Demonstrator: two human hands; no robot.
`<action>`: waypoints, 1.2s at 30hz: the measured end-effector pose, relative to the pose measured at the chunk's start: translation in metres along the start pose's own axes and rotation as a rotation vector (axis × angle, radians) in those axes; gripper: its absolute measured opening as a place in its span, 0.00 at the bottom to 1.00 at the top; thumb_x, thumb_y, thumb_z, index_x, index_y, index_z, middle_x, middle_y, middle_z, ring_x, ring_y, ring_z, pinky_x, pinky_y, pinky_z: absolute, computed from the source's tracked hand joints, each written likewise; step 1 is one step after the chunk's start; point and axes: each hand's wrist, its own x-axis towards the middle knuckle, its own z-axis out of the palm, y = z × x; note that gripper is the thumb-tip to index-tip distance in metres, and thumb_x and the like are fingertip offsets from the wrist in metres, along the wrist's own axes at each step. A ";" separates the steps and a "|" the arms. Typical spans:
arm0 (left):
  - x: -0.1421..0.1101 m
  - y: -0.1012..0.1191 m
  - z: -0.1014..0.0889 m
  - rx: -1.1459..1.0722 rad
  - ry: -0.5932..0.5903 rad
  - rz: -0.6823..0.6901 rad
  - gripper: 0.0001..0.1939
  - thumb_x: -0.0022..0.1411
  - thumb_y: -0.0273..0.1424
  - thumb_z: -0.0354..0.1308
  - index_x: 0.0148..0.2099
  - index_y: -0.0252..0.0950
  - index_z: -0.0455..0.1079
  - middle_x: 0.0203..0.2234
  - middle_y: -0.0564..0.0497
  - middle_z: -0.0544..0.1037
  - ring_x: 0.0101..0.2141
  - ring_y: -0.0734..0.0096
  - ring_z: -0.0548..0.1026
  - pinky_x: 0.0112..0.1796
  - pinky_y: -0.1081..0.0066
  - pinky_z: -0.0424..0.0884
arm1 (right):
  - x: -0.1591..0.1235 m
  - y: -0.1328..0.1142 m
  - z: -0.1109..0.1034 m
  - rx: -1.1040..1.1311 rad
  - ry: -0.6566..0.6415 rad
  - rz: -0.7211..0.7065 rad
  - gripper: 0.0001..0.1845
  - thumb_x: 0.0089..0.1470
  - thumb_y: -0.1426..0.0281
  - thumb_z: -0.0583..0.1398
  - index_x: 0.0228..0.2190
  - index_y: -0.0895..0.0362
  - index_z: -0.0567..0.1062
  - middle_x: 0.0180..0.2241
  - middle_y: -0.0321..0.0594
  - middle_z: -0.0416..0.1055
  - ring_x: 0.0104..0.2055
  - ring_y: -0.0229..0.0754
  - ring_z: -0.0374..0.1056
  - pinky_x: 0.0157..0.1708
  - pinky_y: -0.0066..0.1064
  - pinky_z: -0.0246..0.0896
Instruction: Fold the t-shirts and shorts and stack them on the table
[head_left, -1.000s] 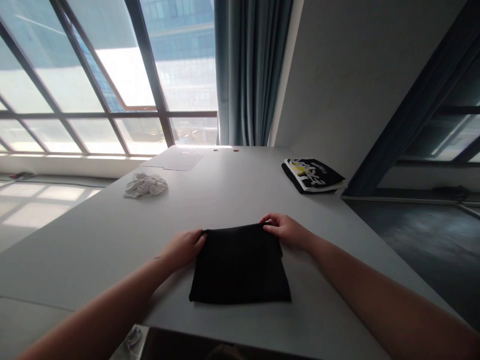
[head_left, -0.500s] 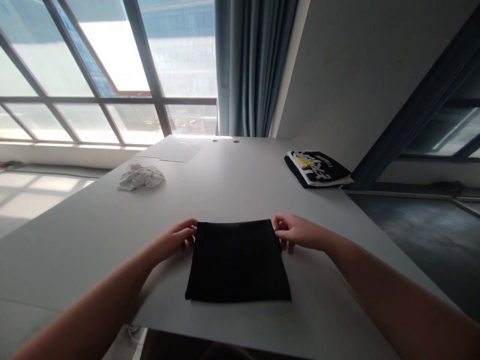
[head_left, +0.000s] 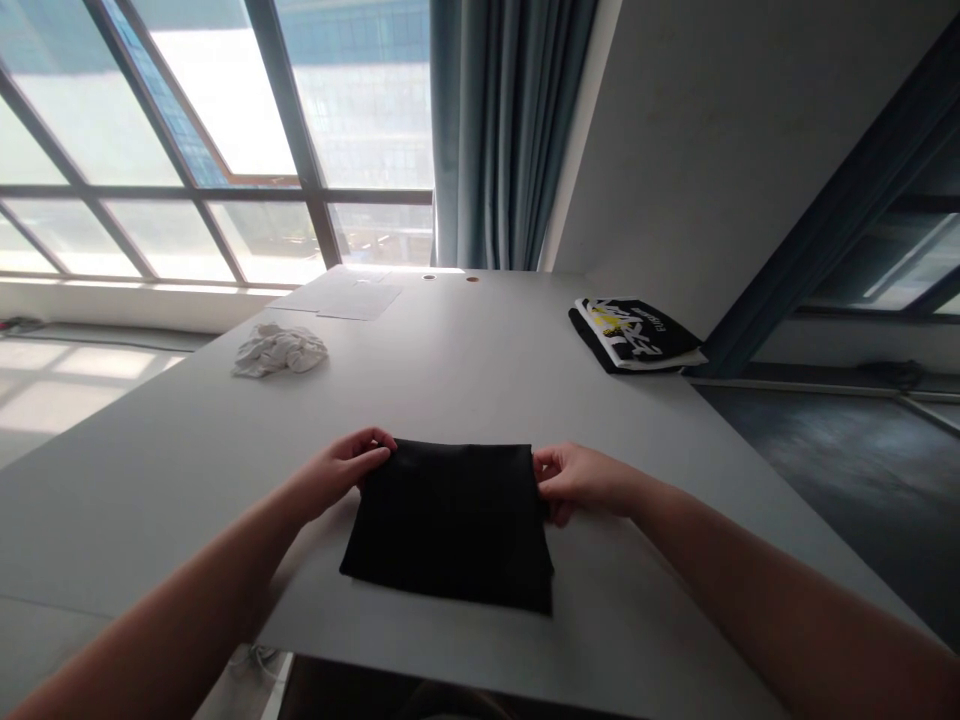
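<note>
A folded black garment (head_left: 454,525), flat and roughly square, is held by its sides close to the near edge of the table. At its far left corner my left hand (head_left: 352,462) pinches the cloth between thumb and fingers. My right hand (head_left: 574,482) grips the right side near the far corner, with its fingertips partly hidden behind the fabric. The garment sits slightly askew, its near right corner closest to me. How much of its underside touches the table cannot be made out.
Toward the far left of the white table (head_left: 442,375) lies a crumpled white cloth (head_left: 280,350). Paper sheets (head_left: 352,299) are behind it. A stack of folded printed garments (head_left: 637,335) rests at the right edge. Beyond stand a curtain (head_left: 499,130) and windows.
The black garment has shifted left and turned a little, its near left corner moving away from me. My right hand moved left with it, and my left hand now pinches its corner.
</note>
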 end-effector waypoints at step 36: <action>0.044 0.033 0.095 1.054 -0.180 0.842 0.12 0.72 0.38 0.56 0.52 0.38 0.72 0.48 0.46 0.80 0.47 0.59 0.78 0.50 0.59 0.68 | 0.010 0.009 0.035 -0.018 0.044 -0.120 0.08 0.46 0.69 0.65 0.29 0.58 0.73 0.21 0.34 0.74 0.22 0.38 0.72 0.23 0.25 0.68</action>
